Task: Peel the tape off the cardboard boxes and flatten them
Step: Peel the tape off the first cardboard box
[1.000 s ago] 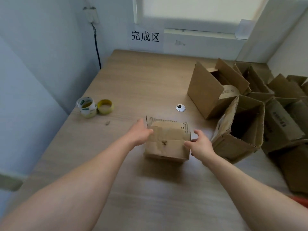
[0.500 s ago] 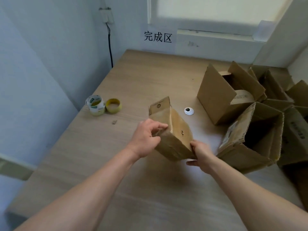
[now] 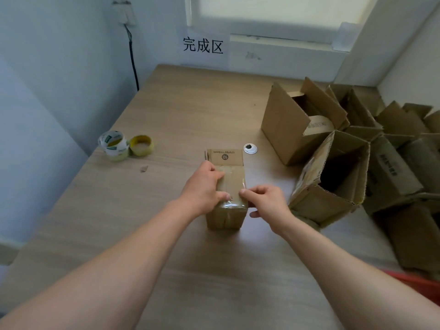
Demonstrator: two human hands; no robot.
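Brown cardboard on pale wood, under pale blue walls (image 3: 47, 79).

Between the left hand (image 3: 202, 189) and the right hand (image 3: 266, 203), the small box (image 3: 226, 217) is plain brown, its far flap printed in black with a circled 10; the tape (image 3: 234, 186) on top is clear and glossy. The table (image 3: 190, 110) shows light wood grain. Left of the left hand are a white roll (image 3: 112, 145) with green print and a yellow roll (image 3: 141, 145). Right of the right hand, the open boxes (image 3: 283, 129) are brown.

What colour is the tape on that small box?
Clear glossy tape over the brown box; head view.
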